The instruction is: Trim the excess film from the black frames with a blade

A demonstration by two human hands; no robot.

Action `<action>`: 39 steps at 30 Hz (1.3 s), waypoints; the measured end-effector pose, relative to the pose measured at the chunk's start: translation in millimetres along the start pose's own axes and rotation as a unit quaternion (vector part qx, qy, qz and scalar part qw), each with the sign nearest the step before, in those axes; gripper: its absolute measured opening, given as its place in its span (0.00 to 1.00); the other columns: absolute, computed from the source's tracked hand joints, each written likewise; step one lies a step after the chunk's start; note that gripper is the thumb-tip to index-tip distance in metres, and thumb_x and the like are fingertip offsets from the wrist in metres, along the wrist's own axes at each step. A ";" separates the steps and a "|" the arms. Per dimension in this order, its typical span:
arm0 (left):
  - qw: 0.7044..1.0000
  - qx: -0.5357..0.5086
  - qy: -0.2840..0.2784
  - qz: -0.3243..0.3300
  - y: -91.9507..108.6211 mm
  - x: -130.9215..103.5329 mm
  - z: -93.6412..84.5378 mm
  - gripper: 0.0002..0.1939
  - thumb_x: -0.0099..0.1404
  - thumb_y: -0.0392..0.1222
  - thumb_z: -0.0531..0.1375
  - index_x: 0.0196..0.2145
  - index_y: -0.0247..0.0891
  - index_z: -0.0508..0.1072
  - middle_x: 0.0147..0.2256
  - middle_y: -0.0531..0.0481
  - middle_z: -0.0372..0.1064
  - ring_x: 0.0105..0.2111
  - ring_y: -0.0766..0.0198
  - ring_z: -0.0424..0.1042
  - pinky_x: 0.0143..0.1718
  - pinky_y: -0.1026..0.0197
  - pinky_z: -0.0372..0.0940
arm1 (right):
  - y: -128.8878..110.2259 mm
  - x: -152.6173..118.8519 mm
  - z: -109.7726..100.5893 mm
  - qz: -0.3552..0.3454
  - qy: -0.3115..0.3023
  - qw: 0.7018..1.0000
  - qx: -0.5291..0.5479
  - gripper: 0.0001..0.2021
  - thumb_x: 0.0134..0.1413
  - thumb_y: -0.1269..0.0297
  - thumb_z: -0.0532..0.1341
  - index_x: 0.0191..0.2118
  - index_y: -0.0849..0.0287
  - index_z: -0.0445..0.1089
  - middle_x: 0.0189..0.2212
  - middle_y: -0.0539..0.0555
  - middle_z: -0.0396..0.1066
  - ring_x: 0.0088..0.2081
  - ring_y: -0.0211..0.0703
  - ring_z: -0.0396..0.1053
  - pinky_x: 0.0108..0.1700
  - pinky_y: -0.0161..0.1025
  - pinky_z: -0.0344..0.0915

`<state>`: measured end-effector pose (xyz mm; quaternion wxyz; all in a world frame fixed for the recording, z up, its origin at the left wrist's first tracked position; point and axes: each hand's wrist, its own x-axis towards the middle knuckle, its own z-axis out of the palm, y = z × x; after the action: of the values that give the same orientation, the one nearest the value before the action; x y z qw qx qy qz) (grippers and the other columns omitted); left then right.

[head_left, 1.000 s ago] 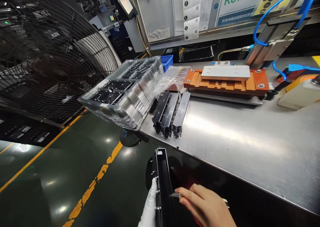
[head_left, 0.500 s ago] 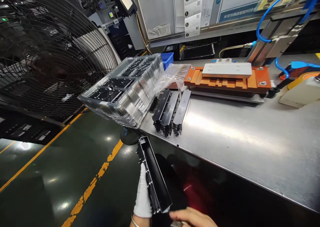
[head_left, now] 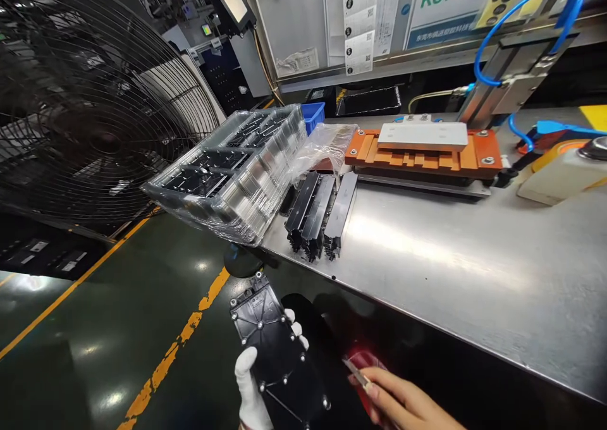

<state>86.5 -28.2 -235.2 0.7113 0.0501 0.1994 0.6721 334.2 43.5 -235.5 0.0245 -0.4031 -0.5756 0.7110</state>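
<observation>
My left hand (head_left: 250, 382), in a white glove, grips a black plastic housing (head_left: 284, 354) in front of the bench edge. The housing's broad ribbed face with bright round bosses is turned up; its lower end runs out of the frame. My thumb lies along the near-left edge and the fingertips wrap round the right side. Bare and to the right of the housing, my right hand (head_left: 398, 397) pinches a small knife (head_left: 355, 373) with a thin metal blade pointing up and left. The blade is apart from the housing.
Several similar black housings (head_left: 322, 208) stand on edge on the metal bench (head_left: 436, 253). Stacked clear trays (head_left: 256, 190) with black parts sit at its left corner. Behind are an orange fixture (head_left: 420, 155) and a plastic bottle (head_left: 554, 171). A large fan (head_left: 104, 133) stands left.
My left hand has turned the housing from its open hollow side to its broad ribbed face. My right hand has moved up and away from its lower end, bringing the knife into view.
</observation>
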 end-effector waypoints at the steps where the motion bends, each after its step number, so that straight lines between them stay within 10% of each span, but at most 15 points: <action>1: 0.999 0.025 0.027 -0.002 0.7 -5.0 -5.1 0.25 0.63 0.55 0.56 0.54 0.43 0.73 0.51 0.46 0.74 0.51 0.54 0.72 0.57 0.53 0.63 | 12.2 4.8 -8.4 0.019 0.016 0.999 -0.044 0.30 0.58 0.34 0.47 0.44 0.52 0.75 0.32 0.54 0.76 0.33 0.47 0.74 0.34 0.38 0.70; 4: 0.976 0.186 0.112 -0.019 -5.3 -16.1 -16.4 0.20 0.64 0.48 0.58 0.53 0.46 0.75 0.55 0.46 0.72 0.55 0.49 0.70 0.61 0.47 0.59 | 42.4 14.6 -28.0 0.036 0.080 0.989 -0.118 0.31 0.57 0.34 0.47 0.43 0.55 0.74 0.33 0.57 0.76 0.36 0.52 0.74 0.41 0.42 0.70; 7: 0.847 0.507 0.153 0.040 -21.8 -16.2 -15.7 0.26 0.59 0.45 0.63 0.56 0.44 0.72 0.52 0.43 0.73 0.52 0.46 0.71 0.59 0.46 0.62 | 42.7 9.6 -34.5 0.017 0.104 0.990 -0.097 0.29 0.62 0.38 0.44 0.51 0.53 0.69 0.35 0.53 0.76 0.38 0.49 0.73 0.45 0.40 0.68; 9: 0.750 0.639 0.145 0.088 -33.7 -13.1 -11.4 0.31 0.56 0.44 0.64 0.58 0.44 0.70 0.54 0.42 0.71 0.54 0.44 0.70 0.59 0.47 0.63 | 25.3 0.6 -33.2 -0.013 0.136 0.988 -0.074 0.25 0.65 0.41 0.44 0.54 0.49 0.66 0.40 0.51 0.75 0.43 0.48 0.72 0.49 0.39 0.65; 12: 0.703 0.689 0.121 0.127 -44.2 -12.3 -7.6 0.38 0.50 0.41 0.67 0.60 0.45 0.68 0.60 0.41 0.65 0.60 0.41 0.62 0.62 0.45 0.57 | -9.5 -12.2 -29.0 -0.077 0.141 0.985 -0.063 0.20 0.65 0.43 0.49 0.49 0.49 0.68 0.46 0.51 0.74 0.50 0.47 0.70 0.53 0.37 0.62; 17: 0.548 0.821 0.040 0.156 -40.7 -19.1 -19.3 0.38 0.52 0.45 0.67 0.61 0.51 0.66 0.56 0.40 0.67 0.56 0.41 0.67 0.57 0.42 0.62 | -41.3 -14.4 -25.9 -0.146 0.108 0.977 -0.108 0.15 0.62 0.45 0.57 0.39 0.51 0.68 0.35 0.46 0.71 0.35 0.40 0.69 0.39 0.33 0.63; 24: 0.557 0.809 0.078 0.168 -49.3 -2.8 -56.5 0.30 0.56 0.57 0.63 0.56 0.50 0.72 0.42 0.42 0.72 0.43 0.47 0.73 0.43 0.51 0.70 | -34.3 -7.9 -22.3 -0.177 0.172 0.942 -0.226 0.25 0.63 0.44 0.55 0.21 0.56 0.52 0.21 0.45 0.57 0.24 0.35 0.57 0.27 0.33 0.54; 28: 0.558 0.805 0.094 0.175 -56.9 0.0 -72.2 0.30 0.57 0.58 0.61 0.56 0.49 0.72 0.41 0.41 0.72 0.42 0.47 0.73 0.43 0.50 0.70 | -34.0 -9.3 -20.9 -0.210 0.198 0.925 -0.247 0.20 0.64 0.45 0.55 0.27 0.55 0.60 0.25 0.46 0.63 0.27 0.36 0.63 0.30 0.33 0.58; 39: 0.442 0.865 0.043 0.234 -52.9 -11.4 -97.9 0.29 0.61 0.44 0.59 0.60 0.53 0.67 0.52 0.40 0.71 0.49 0.45 0.73 0.47 0.47 0.70 | -35.2 -10.1 -16.0 -0.224 0.184 0.936 -0.198 0.20 0.71 0.51 0.43 0.30 0.53 0.61 0.28 0.47 0.66 0.30 0.38 0.66 0.34 0.34 0.63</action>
<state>101.5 -63.5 -340.3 0.1048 0.6549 0.6885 0.2935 335.5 63.1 -200.8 0.2081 -0.3845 -0.7655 0.4721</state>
